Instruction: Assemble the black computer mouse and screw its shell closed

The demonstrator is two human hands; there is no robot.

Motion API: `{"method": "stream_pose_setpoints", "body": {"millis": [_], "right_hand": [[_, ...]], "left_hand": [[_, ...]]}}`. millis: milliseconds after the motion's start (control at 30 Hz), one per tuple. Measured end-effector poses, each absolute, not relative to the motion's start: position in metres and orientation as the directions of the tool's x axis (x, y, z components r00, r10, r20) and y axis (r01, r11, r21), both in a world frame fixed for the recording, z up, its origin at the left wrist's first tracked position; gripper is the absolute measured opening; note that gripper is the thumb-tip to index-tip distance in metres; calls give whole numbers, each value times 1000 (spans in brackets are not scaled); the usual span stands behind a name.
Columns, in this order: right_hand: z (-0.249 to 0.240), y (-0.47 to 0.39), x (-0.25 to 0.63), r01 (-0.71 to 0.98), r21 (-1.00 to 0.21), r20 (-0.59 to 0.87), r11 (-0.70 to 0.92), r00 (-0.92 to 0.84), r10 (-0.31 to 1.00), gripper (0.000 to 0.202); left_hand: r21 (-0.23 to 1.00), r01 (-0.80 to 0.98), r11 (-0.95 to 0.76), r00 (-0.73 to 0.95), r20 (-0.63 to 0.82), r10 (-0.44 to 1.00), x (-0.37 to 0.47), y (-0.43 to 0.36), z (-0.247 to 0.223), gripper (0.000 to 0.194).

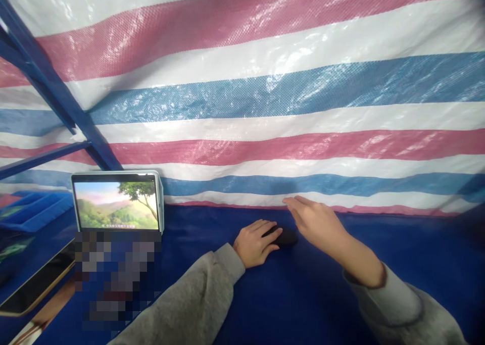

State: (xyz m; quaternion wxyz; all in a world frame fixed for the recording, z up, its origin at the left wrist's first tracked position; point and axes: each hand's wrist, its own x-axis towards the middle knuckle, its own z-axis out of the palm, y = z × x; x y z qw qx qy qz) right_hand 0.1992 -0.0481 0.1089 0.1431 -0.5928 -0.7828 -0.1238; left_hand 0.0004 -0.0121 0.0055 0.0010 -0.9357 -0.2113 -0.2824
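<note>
Black mouse (287, 237): on the blue tabletop (303, 294), between the hands; its left end is covered by fingers.
Left hand (257, 241): laid palm down; the mouse is gripped at its left end, fingers curved over it, thumb at the near side.
Right hand (285, 200): held beyond the mouse's right end, near the striped sheet (265, 150); fingers bent and drawn together. Whether anything is pinched cannot be told.
Sleeves: grey, worn on both arms.
Tablet (117, 203): propped upright at left, well apart from the hands; a cartoon tree and hills are displayed.
Below tablet: obscured by pixelation.
Phone (40, 279): laid flat at far left, partly hidden.
Blue tray (41, 211): seen behind the phone.
</note>
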Motion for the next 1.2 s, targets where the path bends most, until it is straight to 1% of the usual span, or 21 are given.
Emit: {"method": "stream_pose_setpoints", "body": {"millis": [133, 267, 367, 467, 567, 633, 733, 800, 900, 967, 1033, 1133, 1200], "right_hand": [[109, -49, 198, 953, 49, 357, 297, -295, 886, 50], [110, -50, 197, 930, 38, 352, 365, -354, 866, 46], [110, -49, 198, 945, 20, 337, 326, -313, 888, 41], [110, -49, 198, 957, 2, 334, 288, -273, 902, 46], [111, -49, 198, 942, -11, 356, 334, -309, 882, 51], [112, -50, 197, 934, -6, 368, 358, -331, 869, 47], [113, -51, 196, 956, 15, 336, 293, -281, 899, 39], [114, -50, 197, 967, 15, 305, 255, -248, 919, 41], [116, -51, 198, 950, -31, 292, 310, -288, 912, 47], [117, -52, 197, 932, -74, 290, 355, -321, 902, 46], [116, -52, 195, 933, -92, 279, 349, -312, 908, 42], [113, -52, 193, 957, -71, 274, 281, -252, 928, 40], [113, -51, 194, 962, -49, 278, 269, -245, 929, 43]], "left_hand": [[129, 400, -908, 746, 530, 404, 0, -11, 6, 41], [115, 392, -913, 750, 535, 390, 0, -11, 5, 40], [102, 382, -918, 756, 537, 374, 0, -12, 6, 40], [105, 386, -917, 754, 536, 379, 0, -12, 6, 39], [101, 390, -915, 747, 547, 379, 0, -11, 5, 40], [88, 391, -916, 745, 554, 371, 0, -10, 4, 41], [65, 390, -919, 755, 549, 359, 0, -10, 3, 41], [65, 392, -918, 758, 543, 362, 0, -10, 3, 41], [74, 393, -917, 750, 552, 366, 0, -10, 3, 41], [74, 394, -916, 744, 559, 365, 0, -10, 3, 41], [72, 399, -914, 744, 556, 369, 0, -10, 3, 41], [67, 400, -914, 751, 548, 368, 1, -10, 3, 42], [70, 398, -915, 749, 551, 368, 1, -10, 3, 42]]}}
